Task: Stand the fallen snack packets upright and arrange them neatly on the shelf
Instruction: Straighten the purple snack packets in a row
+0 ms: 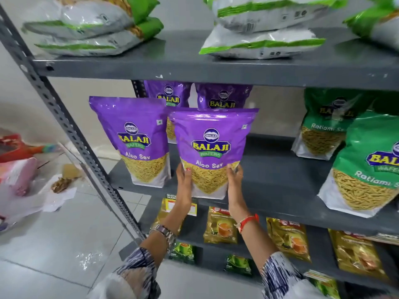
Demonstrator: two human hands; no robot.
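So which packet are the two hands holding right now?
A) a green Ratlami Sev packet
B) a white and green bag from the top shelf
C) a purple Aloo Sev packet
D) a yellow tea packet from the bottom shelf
C: the left hand and right hand grip the lower sides of the purple Aloo Sev packet, upright at the middle shelf edge.

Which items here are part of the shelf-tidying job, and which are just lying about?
Job: purple Aloo Sev packet held by left hand and right hand; standing purple packet; green Ratlami Sev packets; flat packets on top shelf.

Lying about: floor clutter; tea packs below.
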